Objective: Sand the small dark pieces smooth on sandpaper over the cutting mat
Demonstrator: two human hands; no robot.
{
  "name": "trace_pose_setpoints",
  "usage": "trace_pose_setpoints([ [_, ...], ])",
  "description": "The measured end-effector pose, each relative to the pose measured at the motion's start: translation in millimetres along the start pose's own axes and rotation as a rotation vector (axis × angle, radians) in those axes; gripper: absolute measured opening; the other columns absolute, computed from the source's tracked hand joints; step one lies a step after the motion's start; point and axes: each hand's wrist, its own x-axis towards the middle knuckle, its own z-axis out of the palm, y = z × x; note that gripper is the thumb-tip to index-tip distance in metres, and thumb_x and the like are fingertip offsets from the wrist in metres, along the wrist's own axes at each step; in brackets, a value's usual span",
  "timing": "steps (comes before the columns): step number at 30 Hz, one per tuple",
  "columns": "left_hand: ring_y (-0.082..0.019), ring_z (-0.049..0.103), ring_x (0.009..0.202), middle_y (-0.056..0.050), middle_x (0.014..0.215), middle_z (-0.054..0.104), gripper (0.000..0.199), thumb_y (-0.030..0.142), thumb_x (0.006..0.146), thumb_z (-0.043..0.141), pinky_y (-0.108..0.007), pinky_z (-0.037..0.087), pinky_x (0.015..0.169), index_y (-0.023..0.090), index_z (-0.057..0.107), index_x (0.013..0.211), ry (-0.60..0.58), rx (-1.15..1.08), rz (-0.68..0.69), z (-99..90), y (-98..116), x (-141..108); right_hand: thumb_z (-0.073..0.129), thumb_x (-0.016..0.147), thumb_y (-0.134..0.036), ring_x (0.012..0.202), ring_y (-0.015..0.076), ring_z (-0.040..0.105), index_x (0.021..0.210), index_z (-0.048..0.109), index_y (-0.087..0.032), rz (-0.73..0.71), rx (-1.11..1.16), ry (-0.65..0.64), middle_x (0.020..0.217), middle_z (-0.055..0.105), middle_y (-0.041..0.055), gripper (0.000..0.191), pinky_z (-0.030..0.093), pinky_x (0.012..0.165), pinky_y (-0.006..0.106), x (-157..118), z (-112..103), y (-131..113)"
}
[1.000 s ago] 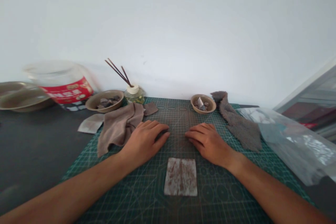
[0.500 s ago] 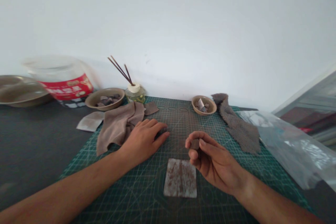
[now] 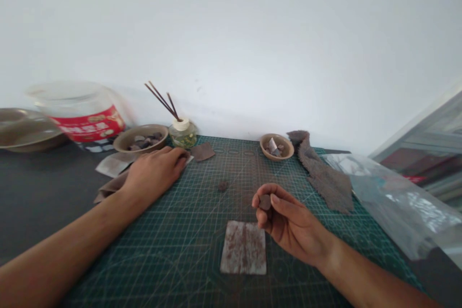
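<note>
My right hand (image 3: 288, 221) pinches a small flat brown stone piece (image 3: 264, 202) between thumb and fingers, above the green cutting mat (image 3: 162, 250). Just below it lies a square of worn sandpaper (image 3: 243, 248), whitish with brown streaks. To the left, my left hand (image 3: 157, 168) has its fingers curled over a brown cloth (image 3: 113, 186), closed on its fabric. Most of that cloth is hidden under the hand and wrist. A small dark lump (image 3: 223, 186) rests alone on the mat between both hands.
Behind my left hand stand a bowl of stones (image 3: 122, 140), a reed diffuser (image 3: 183, 134) and a brown sandpaper piece (image 3: 202, 151). A smaller bowl (image 3: 277, 156), a frayed grey cloth (image 3: 330, 183) and a plastic bag (image 3: 397, 207) lie right. A red-labelled jar (image 3: 86, 122) stands far left.
My left hand has moved left and back from the dark lump, which now lies uncovered, onto the brown cloth. My right hand still holds the stone piece in nearly the same place.
</note>
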Motion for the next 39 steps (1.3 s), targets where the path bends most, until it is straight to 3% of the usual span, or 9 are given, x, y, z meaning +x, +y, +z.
trace_pose_setpoints([
  [4, -0.033, 0.066, 0.085, -0.011, 0.096, 0.072, 0.038, 0.045, 0.094, 0.041, -0.042, 0.046, 0.069, 0.021, 0.07, 0.098, 0.037, -0.073, -0.141, -8.5, -16, 8, 0.068, 0.093, -0.027, 0.08, 0.0085, 0.066, 0.106, 0.069, -0.019, 0.018, -0.005, -0.016, 0.101, 0.068, 0.0034, 0.015, 0.055, 0.077, 0.018, 0, -2, 2],
  [10, -0.027, 0.065, 0.093, -0.007, 0.109, 0.071, 0.049, 0.051, 0.099, 0.033, -0.037, 0.049, 0.074, 0.015, 0.06, 0.119, 0.283, -0.226, -0.396, -23.5, -33, 7, 0.065, 0.095, -0.024, 0.08, 0.0093, 0.065, 0.105, 0.07, -0.017, 0.033, -0.026, -0.02, 0.101, 0.067, 0.0045, 0.013, 0.054, 0.078, 0.019, 0, -3, 5],
  [13, -0.025, 0.065, 0.093, -0.007, 0.109, 0.07, 0.051, 0.051, 0.099, 0.031, -0.035, 0.05, 0.075, 0.014, 0.058, 0.123, 0.339, -0.247, -0.43, -24.3, -37, 3, 0.064, 0.095, -0.024, 0.08, 0.01, 0.065, 0.105, 0.069, -0.016, 0.047, -0.036, -0.021, 0.101, 0.066, 0.0053, 0.014, 0.053, 0.077, 0.02, 0, -4, 6],
  [16, -0.022, 0.066, 0.093, -0.005, 0.105, 0.071, 0.049, 0.052, 0.098, 0.032, -0.032, 0.05, 0.077, 0.018, 0.063, 0.116, 0.297, -0.221, -0.362, -22.4, -35, 0, 0.064, 0.095, -0.024, 0.081, 0.011, 0.065, 0.106, 0.069, -0.015, 0.08, -0.051, -0.019, 0.101, 0.066, 0.0059, 0.015, 0.052, 0.077, 0.021, -1, -6, 8],
  [22, -0.024, 0.065, 0.077, -0.003, 0.08, 0.071, 0.044, 0.061, 0.089, 0.046, -0.035, 0.048, 0.074, 0.026, 0.073, 0.089, 0.048, -0.055, -0.084, -18.5, -20, -9, 0.064, 0.096, -0.026, 0.084, 0.0111, 0.063, 0.107, 0.069, -0.016, 0.109, -0.087, -0.023, 0.101, 0.065, 0.0053, 0.016, 0.051, 0.079, 0.021, -4, -10, 9],
  [27, -0.035, 0.054, 0.114, -0.01, 0.113, 0.068, 0.034, 0.045, 0.089, 0.05, -0.051, 0.036, 0.102, 0.025, 0.073, 0.104, 0.074, 0.085, 0.105, -12.3, -6, -14, 0.066, 0.095, -0.027, 0.083, 0.0114, 0.063, 0.106, 0.069, -0.017, 0.123, -0.096, -0.029, 0.1, 0.065, 0.0055, 0.016, 0.05, 0.078, 0.022, -3, -9, 11],
  [33, -0.034, 0.056, 0.11, -0.01, 0.103, 0.072, 0.027, 0.03, 0.083, 0.052, -0.052, 0.038, 0.098, 0.021, 0.073, 0.097, 0.073, 0.141, 0.2, -9.2, -6, -14, 0.068, 0.094, -0.029, 0.085, 0.0111, 0.063, 0.106, 0.07, -0.018, 0.121, -0.127, -0.038, 0.098, 0.066, 0.0044, 0.017, 0.049, 0.08, 0.023, -2, -11, 8],
  [36, -0.035, 0.054, 0.117, -0.008, 0.112, 0.072, 0.031, 0.028, 0.083, 0.052, -0.053, 0.036, 0.102, 0.022, 0.073, 0.105, 0.072, 0.126, 0.239, -8.0, -6, -17, 0.072, 0.09, -0.037, 0.079, 0.0111, 0.063, 0.107, 0.07, -0.018, 0.203, -0.236, -0.193, 0.092, 0.067, 0.004, 0.025, 0.049, 0.074, 0.022, -8, -11, -6],
  [39, -0.04, 0.046, 0.13, -0.009, 0.123, 0.069, 0.033, 0.033, 0.089, 0.049, -0.06, 0.028, 0.108, 0.022, 0.072, 0.111, 0.098, 0.121, 0.292, -5.3, -2, -20, 0.073, 0.086, -0.044, 0.068, 0.0097, 0.058, 0.115, 0.071, -0.017, 0.444, -0.473, -0.424, 0.088, 0.067, 0.0046, 0.04, 0.045, 0.062, 0.019, -18, -4, -27],
])
